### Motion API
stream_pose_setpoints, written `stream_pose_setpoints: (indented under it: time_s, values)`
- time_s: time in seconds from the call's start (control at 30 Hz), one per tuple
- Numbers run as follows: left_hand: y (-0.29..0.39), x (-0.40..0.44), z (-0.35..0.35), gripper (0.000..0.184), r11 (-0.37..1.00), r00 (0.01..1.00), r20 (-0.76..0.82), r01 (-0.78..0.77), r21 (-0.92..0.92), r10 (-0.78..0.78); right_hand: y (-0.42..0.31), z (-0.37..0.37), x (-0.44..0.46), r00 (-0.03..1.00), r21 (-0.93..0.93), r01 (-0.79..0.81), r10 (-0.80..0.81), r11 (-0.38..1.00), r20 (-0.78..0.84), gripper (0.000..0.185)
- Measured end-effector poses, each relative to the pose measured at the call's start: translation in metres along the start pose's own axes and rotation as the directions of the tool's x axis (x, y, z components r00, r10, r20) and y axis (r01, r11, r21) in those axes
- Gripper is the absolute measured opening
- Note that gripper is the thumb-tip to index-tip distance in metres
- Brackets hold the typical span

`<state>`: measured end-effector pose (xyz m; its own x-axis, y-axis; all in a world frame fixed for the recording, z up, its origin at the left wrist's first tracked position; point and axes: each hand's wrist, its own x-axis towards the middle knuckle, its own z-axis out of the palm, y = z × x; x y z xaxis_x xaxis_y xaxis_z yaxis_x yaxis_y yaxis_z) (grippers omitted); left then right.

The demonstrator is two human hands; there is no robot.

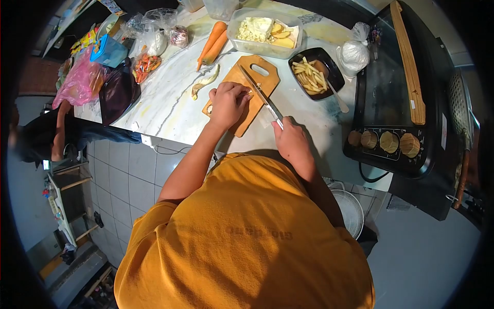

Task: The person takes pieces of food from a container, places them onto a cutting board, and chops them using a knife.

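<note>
A wooden cutting board [268,77] with a handle slot lies on the marble counter. My left hand [229,105] is on it with curled fingers, pinching a small pale piece [250,92] that is mostly hidden; its kind is unclear. In my right hand [294,144] is the handle of a knife [261,96]. Its blade slants across the board, just right of my left fingertips. Small pale bits lie by the blade and at the board's left edge. Left of the board is a pale, curved, withered-looking piece [206,81].
Carrots [212,44] and a plastic container [242,46] of chopped pale food stand behind the board. A black bowl [334,77] holds cut sticks and a spoon. An oven [391,103] bounds the right side. Bagged vegetables [146,67] and another person's arm [59,131] are left.
</note>
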<state>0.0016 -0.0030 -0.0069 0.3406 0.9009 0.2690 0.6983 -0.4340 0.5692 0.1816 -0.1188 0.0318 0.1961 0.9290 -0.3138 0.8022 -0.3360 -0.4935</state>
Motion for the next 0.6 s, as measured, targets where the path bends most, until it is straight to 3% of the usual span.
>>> stream_pose_setpoints:
  time_s: [0.27, 0.6]
  values:
    - [-0.0028, -0.0037, -0.0071, 0.019, 0.999, 1.0, 0.01, -0.001, 0.05, 0.0, -0.0032, -0.0008, -0.0049, 0.998, 0.051, 0.062, -0.061, 0.997, -0.023, 0.037]
    - [-0.0047, -0.0022, -0.0035, 0.01, 0.997, 0.999, -0.02, -0.032, 0.07, 0.034, -0.0037, 0.0044, -0.0031, 0.998, 0.027, 0.054, -0.055, 0.998, 0.016, 0.036]
